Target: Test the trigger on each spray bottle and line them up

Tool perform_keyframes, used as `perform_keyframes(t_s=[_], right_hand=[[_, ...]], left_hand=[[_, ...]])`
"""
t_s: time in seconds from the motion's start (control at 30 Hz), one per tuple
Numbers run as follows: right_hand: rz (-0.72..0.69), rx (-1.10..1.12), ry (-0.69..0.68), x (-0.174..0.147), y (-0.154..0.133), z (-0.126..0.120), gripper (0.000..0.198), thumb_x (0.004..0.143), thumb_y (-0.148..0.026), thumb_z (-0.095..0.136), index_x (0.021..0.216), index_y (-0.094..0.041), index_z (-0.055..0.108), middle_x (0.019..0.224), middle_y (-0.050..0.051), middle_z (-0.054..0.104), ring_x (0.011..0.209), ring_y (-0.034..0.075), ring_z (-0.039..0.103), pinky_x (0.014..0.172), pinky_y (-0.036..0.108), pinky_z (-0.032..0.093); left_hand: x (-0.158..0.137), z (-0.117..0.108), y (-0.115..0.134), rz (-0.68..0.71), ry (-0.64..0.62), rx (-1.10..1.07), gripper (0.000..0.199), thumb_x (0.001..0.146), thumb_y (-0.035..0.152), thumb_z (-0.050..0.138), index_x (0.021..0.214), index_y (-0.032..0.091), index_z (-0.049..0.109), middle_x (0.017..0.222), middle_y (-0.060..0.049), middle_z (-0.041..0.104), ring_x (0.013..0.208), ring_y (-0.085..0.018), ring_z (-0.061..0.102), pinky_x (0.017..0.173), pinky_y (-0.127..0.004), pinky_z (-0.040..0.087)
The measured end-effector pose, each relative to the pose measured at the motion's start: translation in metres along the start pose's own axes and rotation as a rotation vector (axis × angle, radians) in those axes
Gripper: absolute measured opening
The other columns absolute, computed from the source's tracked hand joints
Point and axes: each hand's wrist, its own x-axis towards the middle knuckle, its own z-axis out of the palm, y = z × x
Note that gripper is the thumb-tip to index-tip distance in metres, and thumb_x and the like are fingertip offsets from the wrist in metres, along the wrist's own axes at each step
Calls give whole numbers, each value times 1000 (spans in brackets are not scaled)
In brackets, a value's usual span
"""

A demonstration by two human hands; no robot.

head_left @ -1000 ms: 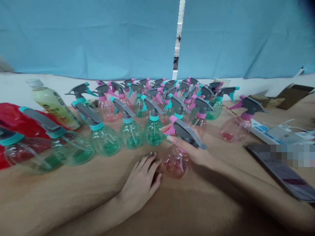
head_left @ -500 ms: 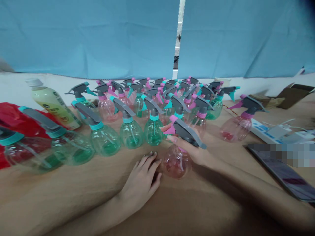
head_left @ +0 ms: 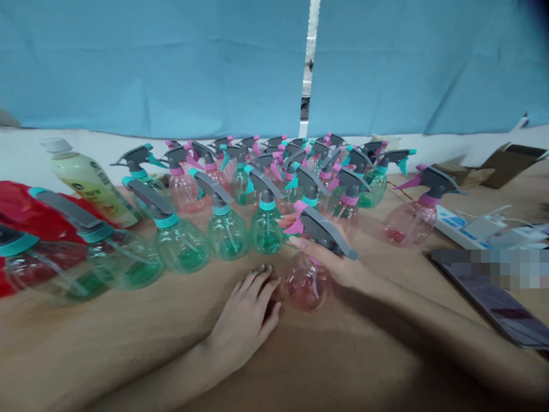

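Observation:
My right hand (head_left: 328, 257) is wrapped round the neck of a pink spray bottle (head_left: 306, 286) with a grey and pink trigger head. The bottle stands upright on the wooden table (head_left: 326, 366). Lying flat on the table just left of it, my left hand (head_left: 246, 312) has its fingers stretched out and holds nothing. Beyond the hands is a row of green spray bottles, the closest being one green bottle (head_left: 266, 232) with a turquoise collar. A further pink spray bottle (head_left: 412, 220) stands apart on the right.
Several more spray bottles crowd the back near a blue cloth (head_left: 180, 68). On the left are a tilted bottle with a white cap (head_left: 92, 183) and a red bag (head_left: 26, 212). A phone (head_left: 493, 303), a white power strip (head_left: 454, 226) and an open box (head_left: 510, 166) lie right.
The view has shifted very slightly. Both hands and the held pink spray bottle keep their places.

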Motion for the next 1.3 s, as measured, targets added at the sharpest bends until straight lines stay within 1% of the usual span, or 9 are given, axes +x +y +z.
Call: perform_keyframes(t_s=[0.13, 0.27, 0.43, 0.6, 0.73, 0.9, 1.0, 1.1, 1.3], right_hand=[[-8, -17, -2, -1, 1, 0, 43, 83, -29, 62, 126, -30, 53, 112, 2, 67, 103, 20, 62, 87, 37, 51], [-13, -85, 3, -1, 2, 0, 45, 84, -32, 62, 127, -30, 51, 107, 1, 68, 91, 18, 64, 82, 36, 51], [-29, -56, 7, -1, 0, 0, 40, 84, -29, 61, 123, -29, 54, 112, 1, 67, 100, 19, 63, 83, 34, 52], [-32, -45, 1, -1, 1, 0, 38, 84, -29, 62, 122, -29, 55, 110, 1, 67, 99, 19, 63, 85, 36, 51], [-17, -32, 2, 0, 5, 0, 32, 83, -29, 63, 115, -27, 58, 104, 2, 67, 92, 19, 64, 80, 36, 52], [-35, -14, -1, -1, 5, 0, 41, 84, -27, 63, 124, -27, 53, 111, 3, 65, 97, 19, 62, 84, 36, 50], [-41, -27, 2, 0, 3, 0, 42, 84, -26, 62, 125, -26, 52, 109, 3, 65, 94, 18, 62, 84, 35, 49], [-39, -19, -1, 0, 2, 0, 42, 84, -25, 62, 124, -25, 53, 108, 3, 65, 91, 17, 61, 81, 33, 50], [-27, -33, -3, -1, 2, 0, 38, 84, -29, 62, 121, -26, 54, 106, 2, 65, 84, 16, 60, 77, 32, 49]], left_hand=[[0, 1, -1, 0, 5, -4, 32, 91, 22, 45, 122, 16, 52, 131, -13, 53, 122, -29, 48, 96, -47, 43], [0, 2, -1, 3, 4, 5, 33, 91, 21, 45, 123, 15, 51, 131, -14, 52, 122, -29, 47, 97, -48, 42], [0, 2, -1, -6, -18, 15, 34, 90, 20, 47, 123, 13, 52, 131, -14, 52, 121, -30, 47, 97, -47, 42], [0, 1, 0, 2, -18, 15, 34, 90, 20, 46, 123, 13, 52, 131, -15, 52, 122, -30, 47, 97, -48, 43], [0, 1, 0, -3, -26, 17, 34, 90, 20, 46, 123, 13, 52, 131, -15, 52, 122, -30, 46, 97, -48, 42], [0, 2, -1, -2, -7, 13, 33, 91, 21, 45, 123, 14, 51, 132, -13, 52, 122, -29, 47, 97, -47, 43], [-1, 2, -1, -6, -6, 19, 33, 91, 22, 45, 123, 15, 52, 132, -13, 52, 122, -29, 47, 97, -47, 43], [0, 3, -1, -2, -18, 21, 33, 91, 22, 46, 123, 14, 52, 132, -14, 52, 122, -29, 46, 97, -47, 42], [0, 2, -1, -10, -31, 15, 34, 91, 21, 46, 124, 14, 51, 133, -13, 51, 122, -30, 46, 97, -48, 42]])
